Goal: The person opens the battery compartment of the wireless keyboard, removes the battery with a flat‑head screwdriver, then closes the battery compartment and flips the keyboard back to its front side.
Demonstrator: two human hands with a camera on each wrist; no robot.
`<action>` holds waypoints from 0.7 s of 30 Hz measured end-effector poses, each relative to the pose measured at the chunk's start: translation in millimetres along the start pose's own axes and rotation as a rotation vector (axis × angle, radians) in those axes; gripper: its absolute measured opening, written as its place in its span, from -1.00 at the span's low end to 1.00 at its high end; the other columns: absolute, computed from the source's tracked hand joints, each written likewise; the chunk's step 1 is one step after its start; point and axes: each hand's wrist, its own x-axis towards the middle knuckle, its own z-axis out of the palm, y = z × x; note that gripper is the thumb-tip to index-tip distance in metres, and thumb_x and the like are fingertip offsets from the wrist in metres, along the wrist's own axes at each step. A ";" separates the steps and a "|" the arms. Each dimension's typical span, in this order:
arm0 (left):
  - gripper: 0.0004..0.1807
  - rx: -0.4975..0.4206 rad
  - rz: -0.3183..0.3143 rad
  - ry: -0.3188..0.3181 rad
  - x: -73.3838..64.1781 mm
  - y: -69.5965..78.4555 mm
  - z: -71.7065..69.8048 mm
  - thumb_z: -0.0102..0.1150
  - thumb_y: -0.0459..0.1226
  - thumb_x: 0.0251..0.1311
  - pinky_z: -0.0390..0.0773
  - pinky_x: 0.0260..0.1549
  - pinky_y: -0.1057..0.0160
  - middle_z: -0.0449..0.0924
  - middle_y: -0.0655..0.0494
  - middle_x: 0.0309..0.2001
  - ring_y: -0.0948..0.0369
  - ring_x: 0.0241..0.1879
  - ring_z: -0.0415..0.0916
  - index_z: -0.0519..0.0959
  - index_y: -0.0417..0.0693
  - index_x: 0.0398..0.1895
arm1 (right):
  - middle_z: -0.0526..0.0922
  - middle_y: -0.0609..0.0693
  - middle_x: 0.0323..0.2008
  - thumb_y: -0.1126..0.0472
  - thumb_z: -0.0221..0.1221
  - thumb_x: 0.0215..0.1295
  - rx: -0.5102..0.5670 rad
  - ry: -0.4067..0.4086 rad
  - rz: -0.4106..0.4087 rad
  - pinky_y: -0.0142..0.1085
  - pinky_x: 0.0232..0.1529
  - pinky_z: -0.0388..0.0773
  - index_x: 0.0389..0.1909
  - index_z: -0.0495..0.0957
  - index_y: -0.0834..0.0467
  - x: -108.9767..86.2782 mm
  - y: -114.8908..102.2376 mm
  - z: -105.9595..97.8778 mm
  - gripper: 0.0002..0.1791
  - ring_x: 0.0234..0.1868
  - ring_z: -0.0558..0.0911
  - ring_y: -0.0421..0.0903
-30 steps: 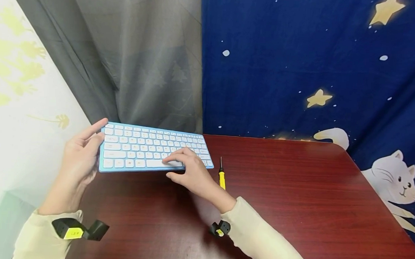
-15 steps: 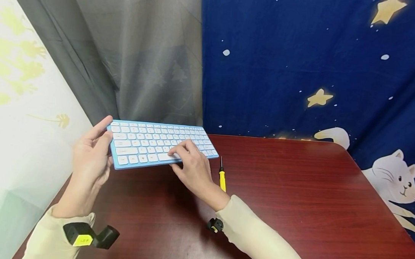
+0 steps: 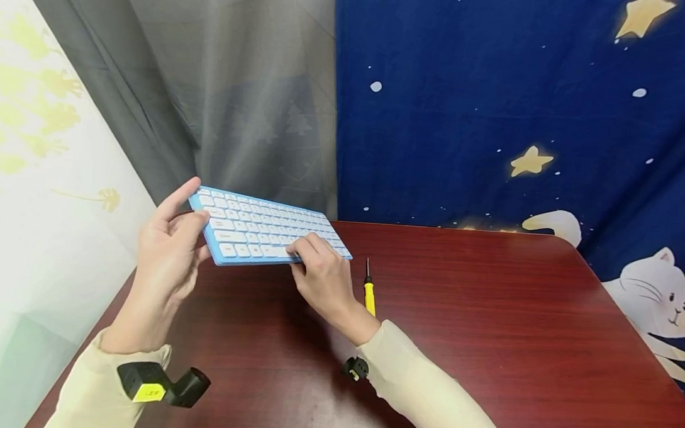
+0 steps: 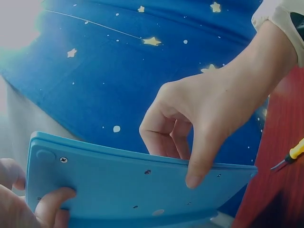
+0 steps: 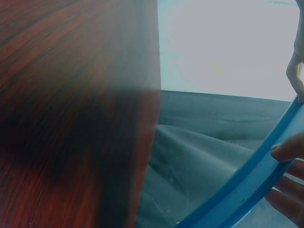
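A light blue keyboard (image 3: 263,227) with white keys is held tilted above the table. My left hand (image 3: 171,252) grips its left end, thumb on the key side and a finger reaching up to the far corner. At the near long edge, my right hand (image 3: 323,276) pinches the keyboard, fingers over the space bar area and thumb underneath. The left wrist view shows the blue underside (image 4: 109,185) with several small screws (image 4: 63,160), the right thumb (image 4: 197,173) pressed against it. A yellow-handled screwdriver (image 3: 370,297) lies on the table beside the right wrist.
The dark red wooden table (image 3: 486,320) extends right and toward me. Behind it hang a grey curtain (image 3: 256,91) and a blue star-patterned curtain (image 3: 436,116). A pale wall covering (image 3: 48,197) stands at the left.
The keyboard has moved right and tilted more steeply, its left end raised. My left hand has gone right and up with it. The right thumb has come in under the near edge.
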 end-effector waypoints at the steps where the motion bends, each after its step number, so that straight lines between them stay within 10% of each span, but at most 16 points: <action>1: -0.44 -0.010 0.001 -0.008 0.0 0.0 0.5 -0.05 -0.51 0.21 0.55 -0.44 0.17 0.44 -0.15 -0.14 0.15 -0.25 0.59 0.28 -0.04 0.30 | 0.50 -0.13 -0.42 0.37 0.26 -0.01 0.000 0.005 -0.001 -0.41 -0.53 0.45 -0.41 0.51 0.07 -0.1 0.3 0.0 -0.82 -0.37 0.54 -0.23; 12: -0.39 -0.127 0.012 -0.053 6.4 5.5 18.0 -0.02 -0.55 0.16 0.55 -0.37 0.14 0.55 -0.16 -0.28 0.09 -0.22 0.56 0.29 0.00 0.29 | 0.56 -0.08 -0.39 0.44 0.23 -0.02 0.071 0.093 0.004 -0.35 -0.38 0.50 -0.40 0.53 0.12 5.1 2.8 -2.4 -0.82 -0.32 0.57 -0.19; 21: -0.28 -0.091 0.024 0.032 8.1 5.0 39.2 0.08 -0.53 0.09 0.58 -0.43 0.23 0.49 0.01 -0.48 0.23 -0.45 0.55 0.13 0.02 0.32 | 0.56 -0.05 -0.43 0.43 0.28 -0.01 0.127 0.182 0.021 -0.35 -0.35 0.50 -0.41 0.55 0.16 5.9 8.1 -2.8 -0.83 -0.35 0.57 -0.17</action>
